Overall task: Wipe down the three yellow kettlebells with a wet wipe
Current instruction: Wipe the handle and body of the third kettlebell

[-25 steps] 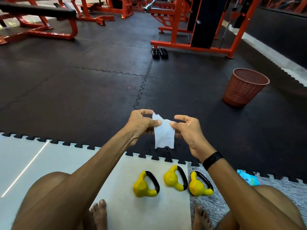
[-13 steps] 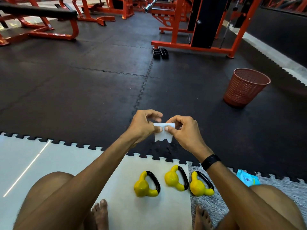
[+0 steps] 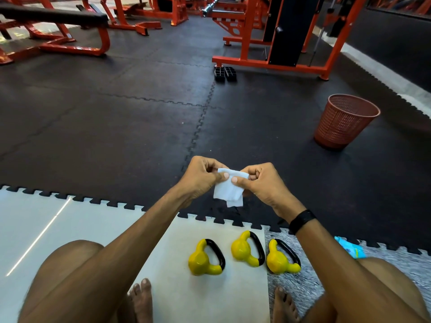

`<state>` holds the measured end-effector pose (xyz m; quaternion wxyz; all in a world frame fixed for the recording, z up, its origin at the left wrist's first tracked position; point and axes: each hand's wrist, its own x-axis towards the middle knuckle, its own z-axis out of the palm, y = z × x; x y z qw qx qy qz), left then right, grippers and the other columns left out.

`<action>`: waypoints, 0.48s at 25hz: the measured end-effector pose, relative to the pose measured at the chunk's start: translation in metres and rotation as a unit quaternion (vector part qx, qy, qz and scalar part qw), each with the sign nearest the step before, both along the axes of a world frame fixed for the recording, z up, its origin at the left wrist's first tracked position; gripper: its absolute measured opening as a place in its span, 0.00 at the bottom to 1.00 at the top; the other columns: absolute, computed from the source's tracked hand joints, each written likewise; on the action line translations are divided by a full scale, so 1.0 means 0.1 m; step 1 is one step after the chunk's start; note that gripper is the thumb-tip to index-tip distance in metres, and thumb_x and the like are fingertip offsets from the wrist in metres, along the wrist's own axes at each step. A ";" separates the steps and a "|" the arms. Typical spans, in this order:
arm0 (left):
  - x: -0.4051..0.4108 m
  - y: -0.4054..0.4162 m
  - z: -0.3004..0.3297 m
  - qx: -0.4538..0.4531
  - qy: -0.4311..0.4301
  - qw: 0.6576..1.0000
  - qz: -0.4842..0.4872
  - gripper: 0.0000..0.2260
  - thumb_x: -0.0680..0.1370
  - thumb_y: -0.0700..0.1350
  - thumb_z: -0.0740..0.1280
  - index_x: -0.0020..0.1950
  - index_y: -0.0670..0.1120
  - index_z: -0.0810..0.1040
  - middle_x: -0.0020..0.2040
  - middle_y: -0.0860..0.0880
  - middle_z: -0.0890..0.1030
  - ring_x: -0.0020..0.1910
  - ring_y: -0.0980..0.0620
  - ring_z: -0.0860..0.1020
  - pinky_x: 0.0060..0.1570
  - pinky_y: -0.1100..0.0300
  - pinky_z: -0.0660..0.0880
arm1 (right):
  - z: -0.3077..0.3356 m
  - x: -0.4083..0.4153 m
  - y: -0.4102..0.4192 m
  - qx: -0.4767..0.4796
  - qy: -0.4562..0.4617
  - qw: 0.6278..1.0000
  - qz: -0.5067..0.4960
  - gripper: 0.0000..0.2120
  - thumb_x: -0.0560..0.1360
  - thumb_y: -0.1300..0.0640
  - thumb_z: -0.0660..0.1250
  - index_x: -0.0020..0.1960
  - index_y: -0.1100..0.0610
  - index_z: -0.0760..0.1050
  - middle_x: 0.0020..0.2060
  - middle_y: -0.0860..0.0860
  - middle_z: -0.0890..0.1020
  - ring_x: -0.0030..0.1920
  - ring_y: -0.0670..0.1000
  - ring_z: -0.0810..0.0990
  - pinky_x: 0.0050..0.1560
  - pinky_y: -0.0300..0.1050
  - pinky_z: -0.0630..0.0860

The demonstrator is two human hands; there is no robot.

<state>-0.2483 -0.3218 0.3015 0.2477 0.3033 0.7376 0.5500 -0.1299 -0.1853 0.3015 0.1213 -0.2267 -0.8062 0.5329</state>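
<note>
1. The thin white wet wipe (image 3: pixel 229 191), limp and light, hangs folded between both hands above the black floor mat.
2. The left hand (image 3: pixel 200 179) and right hand (image 3: pixel 262 183) each pinch its top edge.
3. Three small yellow kettlebells (image 3: pixel 243 254) with black handles lie below on the pale mat (image 3: pixel 98 220); probably dense and slick, best held by the handles.

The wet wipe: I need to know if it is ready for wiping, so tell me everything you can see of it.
The wet wipe is a small white sheet, thin and soft-looking, folded over so that layers overlap, with one corner hanging lower. It is held in the air above the dark floor mat, beyond the three kettlebells. The left hand and the right hand pinch its top edge between thumbs and fingers. It touches nothing else.
</note>
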 end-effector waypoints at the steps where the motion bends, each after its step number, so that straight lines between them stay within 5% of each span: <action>1: 0.00 0.00 -0.01 -0.001 -0.010 1.000 0.006 0.04 0.73 0.38 0.72 0.46 0.40 0.82 0.44 0.44 0.83 0.44 0.50 0.81 0.44 0.59 0.80 | 0.00 0.00 0.01 -0.001 -0.006 1.000 -0.004 0.08 0.73 0.57 0.73 0.45 0.63 0.81 0.35 0.54 0.84 0.35 0.49 0.83 0.38 0.43 0.80; 4: 0.00 0.01 -0.03 -0.002 -0.025 0.999 0.023 0.04 0.74 0.38 0.71 0.46 0.39 0.82 0.43 0.45 0.83 0.43 0.51 0.81 0.41 0.62 0.80 | -0.03 0.00 0.02 0.016 -0.018 1.000 -0.018 0.12 0.72 0.55 0.74 0.40 0.64 0.80 0.31 0.54 0.82 0.32 0.47 0.81 0.33 0.41 0.76; 8: 0.00 0.02 -0.02 -0.004 -0.054 0.998 0.021 0.10 0.74 0.44 0.71 0.49 0.37 0.81 0.45 0.43 0.84 0.44 0.50 0.82 0.38 0.62 0.80 | -0.07 -0.02 0.07 0.003 -0.015 1.000 -0.017 0.08 0.73 0.56 0.73 0.42 0.62 0.81 0.39 0.58 0.85 0.42 0.56 0.85 0.45 0.53 0.82; 12: 0.02 0.02 0.01 0.000 -0.020 1.000 -0.002 0.09 0.74 0.43 0.72 0.47 0.37 0.82 0.43 0.43 0.84 0.41 0.52 0.82 0.38 0.62 0.80 | -0.02 0.01 0.09 -0.033 -0.011 0.999 0.017 0.05 0.73 0.63 0.73 0.46 0.64 0.81 0.40 0.60 0.85 0.40 0.53 0.83 0.45 0.50 0.82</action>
